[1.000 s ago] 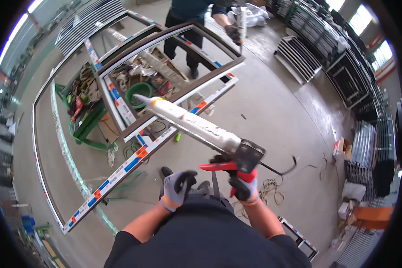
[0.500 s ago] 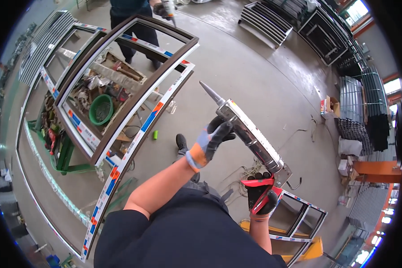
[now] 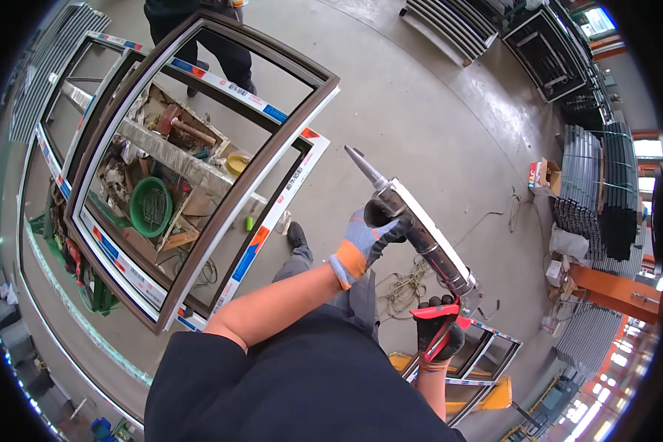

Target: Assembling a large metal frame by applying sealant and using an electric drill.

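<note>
A caulking gun (image 3: 431, 237) with a pale cartridge and a grey pointed nozzle slants across the middle, its tip toward the far left. My left hand (image 3: 368, 241), in a grey-orange glove with black palm, is closed around the front of its barrel. Lower right, my right hand (image 3: 436, 340), in a black glove, wraps around the red handle and trigger. Left of the nozzle stands a brown window frame (image 3: 264, 160), apart from the gun. Behind and below it is another frame (image 3: 278, 210) with white, blue and orange tape along its edge.
Seen through the frames, a cluttered workbench holds a green bowl (image 3: 152, 206) of small metal pieces and a hammer (image 3: 188, 129). A co-worker (image 3: 225, 55) stands beyond. Tangled cord (image 3: 405, 291) lies on the floor. More frames (image 3: 486, 357) rest at lower right; metal profiles (image 3: 583, 169) are stacked right.
The view has shifted, and the window frames appear closer and lower left. The caulking gun stays in both hands, the left hand now wrapped more fully around its barrel. The co-worker has moved left.
</note>
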Demonstrator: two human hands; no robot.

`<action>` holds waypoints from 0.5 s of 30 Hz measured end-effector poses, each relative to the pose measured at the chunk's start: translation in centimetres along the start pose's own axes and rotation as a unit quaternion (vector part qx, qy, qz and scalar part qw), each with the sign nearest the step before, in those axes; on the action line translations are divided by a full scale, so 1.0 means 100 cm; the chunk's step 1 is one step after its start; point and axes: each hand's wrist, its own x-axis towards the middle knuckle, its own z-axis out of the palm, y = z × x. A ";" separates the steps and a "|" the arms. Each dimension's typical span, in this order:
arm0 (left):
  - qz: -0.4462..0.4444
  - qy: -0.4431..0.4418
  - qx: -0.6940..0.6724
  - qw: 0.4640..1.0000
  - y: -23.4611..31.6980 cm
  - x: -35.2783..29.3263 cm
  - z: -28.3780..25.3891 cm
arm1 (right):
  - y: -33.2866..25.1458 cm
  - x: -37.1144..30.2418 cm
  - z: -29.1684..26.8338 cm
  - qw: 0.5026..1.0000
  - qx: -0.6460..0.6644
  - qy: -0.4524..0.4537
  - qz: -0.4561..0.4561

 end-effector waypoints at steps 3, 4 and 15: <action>-0.021 -0.011 -0.031 0.999 0.011 0.026 -0.003 | -0.009 0.025 0.030 0.998 -0.046 0.033 0.005; -0.031 -0.011 -0.050 0.998 0.016 0.033 -0.003 | -0.010 0.035 0.041 0.996 -0.090 0.022 -0.020; -0.007 0.100 -0.287 0.953 0.032 0.129 0.012 | -0.041 0.145 0.090 0.953 -0.298 -0.020 -0.054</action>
